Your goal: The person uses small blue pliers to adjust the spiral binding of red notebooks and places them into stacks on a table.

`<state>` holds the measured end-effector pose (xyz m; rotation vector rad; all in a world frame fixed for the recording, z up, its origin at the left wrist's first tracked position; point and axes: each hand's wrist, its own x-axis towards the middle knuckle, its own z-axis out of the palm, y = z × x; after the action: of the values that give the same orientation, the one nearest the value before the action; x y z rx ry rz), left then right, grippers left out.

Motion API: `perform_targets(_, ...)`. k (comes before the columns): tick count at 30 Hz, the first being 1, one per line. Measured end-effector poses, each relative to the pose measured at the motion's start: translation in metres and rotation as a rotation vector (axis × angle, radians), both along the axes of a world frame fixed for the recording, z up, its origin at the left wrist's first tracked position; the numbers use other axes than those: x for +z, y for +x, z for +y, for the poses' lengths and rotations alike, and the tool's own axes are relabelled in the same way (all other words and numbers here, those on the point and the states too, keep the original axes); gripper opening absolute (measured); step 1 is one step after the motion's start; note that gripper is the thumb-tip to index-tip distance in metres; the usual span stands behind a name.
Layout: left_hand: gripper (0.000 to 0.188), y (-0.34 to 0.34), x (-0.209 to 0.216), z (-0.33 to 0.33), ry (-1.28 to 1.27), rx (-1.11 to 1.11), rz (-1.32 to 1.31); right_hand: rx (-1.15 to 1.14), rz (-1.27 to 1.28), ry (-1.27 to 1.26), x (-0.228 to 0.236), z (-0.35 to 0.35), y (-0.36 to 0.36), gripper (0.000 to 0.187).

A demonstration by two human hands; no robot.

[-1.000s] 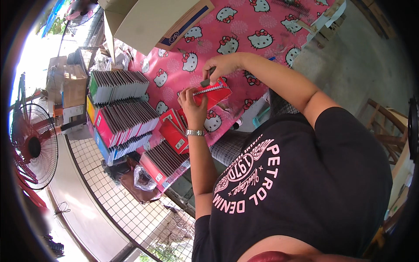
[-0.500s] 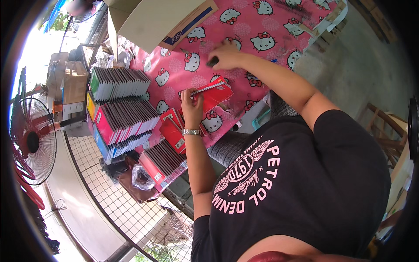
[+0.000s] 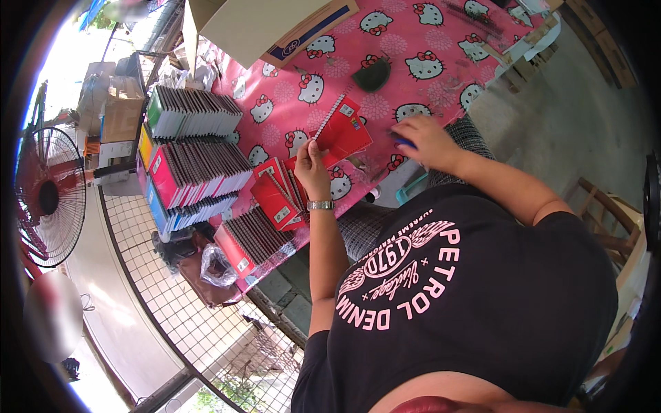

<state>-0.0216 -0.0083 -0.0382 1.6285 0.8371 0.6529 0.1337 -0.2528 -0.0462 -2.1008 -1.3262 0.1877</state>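
Observation:
My left hand (image 3: 314, 171) is closed on the lower end of a red spiral notebook (image 3: 348, 131), thumb on top near the white coil binding. My right hand (image 3: 428, 142), smeared by motion, is near the table's front edge with its fingers round a small blue object (image 3: 405, 140), whose kind is too blurred to tell. A dark green, half-round flat piece (image 3: 372, 76) lies on the pink tablecloth beyond the notebook. More red spiral notebooks (image 3: 277, 201) lie in a loose overlapping pile left of my left wrist.
A row of red notebooks (image 3: 253, 239) stands at the table's left front corner. Tall stacks of coloured notebooks (image 3: 200, 172) rise behind it. A large cardboard box (image 3: 265, 31) is at the back. At far left stands a fan (image 3: 49, 196); a brown bag (image 3: 206, 275) hangs below.
My right hand has let go of the dark green piece, come back toward me and taken the blue object from the table. My left hand keeps the notebook, which has tilted more upright.

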Motion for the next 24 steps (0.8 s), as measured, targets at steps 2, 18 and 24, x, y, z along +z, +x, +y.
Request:
perform_targets(2,0.018,0.003,-0.003,-0.003,0.013,-0.017,-0.101,0.087,0.076,0.171,0.024,0.025,-0.018,0.043)
perform_targets(18,0.023,-0.006,0.003,-0.021,0.228,0.096,0.031,0.14,1.257,0.014,0.039,0.104,-0.039,0.034)
perform_targets(24,0.021,-0.04,0.05,-0.014,0.164,0.39,-0.221,0.227,0.612,0.29,0.046,0.086,-0.025,0.037)
